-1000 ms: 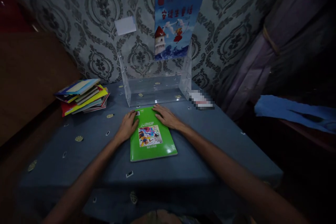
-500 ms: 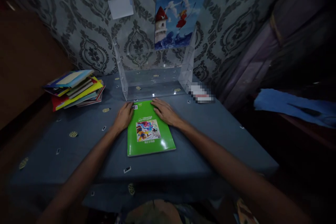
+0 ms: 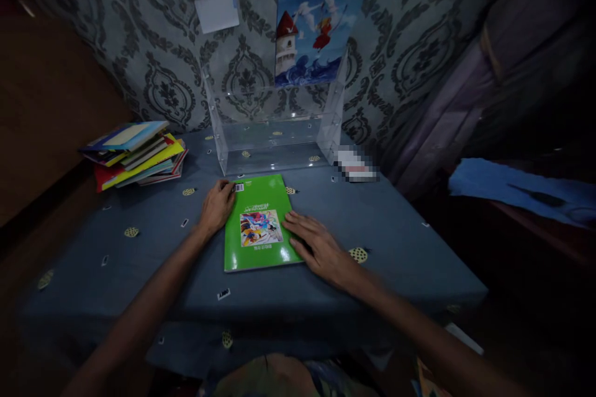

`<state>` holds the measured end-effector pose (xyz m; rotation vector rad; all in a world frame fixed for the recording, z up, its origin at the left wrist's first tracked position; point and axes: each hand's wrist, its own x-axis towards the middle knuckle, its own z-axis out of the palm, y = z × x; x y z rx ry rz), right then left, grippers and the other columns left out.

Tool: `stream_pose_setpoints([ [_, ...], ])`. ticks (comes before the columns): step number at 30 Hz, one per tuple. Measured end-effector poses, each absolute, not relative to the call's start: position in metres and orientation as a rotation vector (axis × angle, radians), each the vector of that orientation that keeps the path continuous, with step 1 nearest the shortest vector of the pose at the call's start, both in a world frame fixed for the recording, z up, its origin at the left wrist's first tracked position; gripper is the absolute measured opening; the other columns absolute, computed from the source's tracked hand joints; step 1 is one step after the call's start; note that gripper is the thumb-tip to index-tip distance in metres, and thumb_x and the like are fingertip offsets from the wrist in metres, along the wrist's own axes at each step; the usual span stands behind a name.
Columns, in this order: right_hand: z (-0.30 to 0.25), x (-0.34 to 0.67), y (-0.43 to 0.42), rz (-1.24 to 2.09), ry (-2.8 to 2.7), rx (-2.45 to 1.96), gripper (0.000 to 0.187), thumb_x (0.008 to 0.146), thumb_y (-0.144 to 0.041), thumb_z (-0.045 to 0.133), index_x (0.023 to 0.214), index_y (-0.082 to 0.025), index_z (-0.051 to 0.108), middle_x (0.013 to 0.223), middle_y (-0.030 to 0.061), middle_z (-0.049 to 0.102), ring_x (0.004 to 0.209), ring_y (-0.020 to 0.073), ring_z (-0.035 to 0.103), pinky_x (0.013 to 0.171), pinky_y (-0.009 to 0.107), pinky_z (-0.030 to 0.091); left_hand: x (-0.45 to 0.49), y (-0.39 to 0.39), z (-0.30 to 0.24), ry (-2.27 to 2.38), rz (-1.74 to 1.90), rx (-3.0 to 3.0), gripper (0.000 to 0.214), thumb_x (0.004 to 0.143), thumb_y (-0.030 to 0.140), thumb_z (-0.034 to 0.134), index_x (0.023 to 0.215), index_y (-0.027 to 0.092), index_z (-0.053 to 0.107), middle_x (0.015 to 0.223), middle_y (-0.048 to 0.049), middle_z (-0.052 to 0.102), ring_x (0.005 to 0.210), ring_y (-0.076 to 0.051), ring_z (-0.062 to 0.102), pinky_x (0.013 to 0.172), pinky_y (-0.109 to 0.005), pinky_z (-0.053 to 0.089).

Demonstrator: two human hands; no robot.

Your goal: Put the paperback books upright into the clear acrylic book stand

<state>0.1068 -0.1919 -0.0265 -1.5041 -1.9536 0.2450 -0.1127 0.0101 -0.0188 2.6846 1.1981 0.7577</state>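
A green book (image 3: 259,223) with a cartoon picture on its cover lies flat on the blue cloth-covered table (image 3: 400,248), just in front of a clear acrylic stand (image 3: 274,136). My left hand (image 3: 216,206) rests on the book's far left corner, fingers curled loosely over the edge. My right hand (image 3: 316,248) lies flat at the book's near right edge, fingers stretched out onto the cover. A blue picture book (image 3: 319,15) stands upright in the back of the stand.
A pile of several colourful books (image 3: 135,155) sits at the table's back left. Patterned wallpaper (image 3: 153,43) with a white note (image 3: 216,11) rises behind. A curtain (image 3: 465,87) and a blue cloth (image 3: 521,189) are at the right.
My right hand has slid from the book's far right corner down to its near right edge. The left hand stays on the far left corner. The book has barely shifted.
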Motion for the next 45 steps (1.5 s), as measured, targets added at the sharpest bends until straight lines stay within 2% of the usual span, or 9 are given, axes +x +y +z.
stream_pose_setpoints([
  [7, -0.032, 0.109, -0.227, 0.268, -1.960, -1.477, 0.046, 0.090, -0.034, 0.061, 0.136, -0.030, 0.055, 0.140, 0.0086, 0.057, 0.128, 0.0278, 0.055, 0.111, 0.059, 0.038, -0.129, -0.041, -0.018, 1.129, 0.634, 2.631, 0.045, 0.096, 0.034, 0.046, 0.135, 0.013, 0.051, 0.137, -0.0166, 0.050, 0.125, -0.028, 0.052, 0.107, -0.044, 0.043],
  [13, -0.038, 0.112, -0.221, 0.308, -1.926, -1.432, 0.041, 0.091, -0.030, 0.061, 0.133, -0.027, 0.058, 0.137, 0.0092, 0.060, 0.123, 0.0250, 0.059, 0.103, 0.049, 0.050, -0.154, -0.104, -0.023, 0.936, 0.434, 2.722, 0.084, 0.084, 0.061, 0.060, 0.152, 0.022, 0.029, 0.159, -0.0159, 0.026, 0.149, -0.038, 0.011, 0.114, -0.058, 0.029],
  [16, -0.037, 0.104, -0.218, 0.260, -1.910, -1.458, 0.039, 0.089, -0.029, 0.065, 0.128, -0.025, 0.062, 0.133, 0.0105, 0.062, 0.118, 0.0266, 0.061, 0.101, 0.049, 0.051, -0.162, -0.110, -0.024, 0.865, 0.402, 2.795, 0.088, 0.085, 0.060, 0.060, 0.155, 0.024, 0.019, 0.161, -0.0153, 0.022, 0.149, -0.038, 0.006, 0.114, -0.059, 0.029],
  [24, -0.030, 0.086, -0.203, 0.141, -1.907, -1.577, 0.042, 0.079, -0.027, 0.076, 0.120, -0.021, 0.065, 0.123, 0.0114, 0.066, 0.115, 0.0295, 0.061, 0.097, 0.047, 0.055, -0.166, -0.076, -0.023, 0.791, 0.375, 2.950, 0.080, 0.090, 0.052, 0.057, 0.155, 0.029, 0.017, 0.159, -0.0127, 0.029, 0.148, -0.036, 0.015, 0.113, -0.057, 0.032],
  [28, -0.020, 0.095, -0.199, 0.187, -1.957, -1.537, 0.040, 0.082, -0.028, 0.074, 0.121, -0.021, 0.064, 0.123, 0.0109, 0.065, 0.116, 0.0271, 0.059, 0.096, 0.042, 0.055, -0.162, -0.074, -0.026, 0.811, 0.412, 3.040, 0.077, 0.092, 0.053, 0.053, 0.155, 0.028, 0.017, 0.157, -0.0136, 0.031, 0.147, -0.038, 0.020, 0.111, -0.061, 0.033],
  [33, -0.006, 0.110, -0.192, 0.306, -2.011, -1.456, 0.036, 0.085, -0.032, 0.070, 0.118, -0.018, 0.066, 0.118, 0.0113, 0.066, 0.112, 0.0258, 0.061, 0.102, 0.043, 0.048, -0.149, -0.074, -0.018, 0.818, 0.384, 3.051, 0.074, 0.088, 0.060, 0.055, 0.148, 0.020, 0.036, 0.150, -0.0172, 0.043, 0.141, -0.039, 0.034, 0.109, -0.060, 0.037],
  [37, -0.003, 0.133, -0.159, 0.417, -1.789, -1.405, 0.024, 0.095, -0.027, 0.053, 0.112, -0.017, 0.068, 0.105, 0.0102, 0.069, 0.098, 0.0211, 0.065, 0.090, 0.037, 0.052, -0.098, -0.067, 0.008, 0.951, 0.307, 2.912, 0.049, 0.094, 0.051, 0.050, 0.127, 0.016, 0.057, 0.136, -0.0162, 0.057, 0.127, -0.030, 0.053, 0.103, -0.045, 0.047],
  [39, -0.006, 0.145, -0.131, 0.457, -1.596, -1.433, 0.025, 0.092, -0.017, 0.052, 0.113, -0.016, 0.067, 0.106, 0.0102, 0.069, 0.098, 0.0205, 0.065, 0.090, 0.037, 0.052, -0.059, -0.062, 0.025, 1.137, 0.160, 2.870, 0.041, 0.098, 0.046, 0.044, 0.112, 0.013, 0.063, 0.120, -0.0167, 0.065, 0.114, -0.029, 0.061, 0.095, -0.043, 0.050],
  [45, -0.021, 0.165, -0.062, 0.698, -1.195, -1.512, 0.032, 0.089, -0.008, 0.043, 0.114, -0.014, 0.062, 0.078, 0.0033, 0.071, 0.061, 0.0132, 0.068, 0.063, 0.026, 0.057, 0.033, -0.048, 0.058, 1.542, -0.208, 2.844, 0.055, 0.093, 0.052, 0.048, 0.113, 0.004, 0.064, 0.112, -0.0239, 0.067, 0.107, -0.035, 0.065, 0.085, -0.041, 0.052],
])
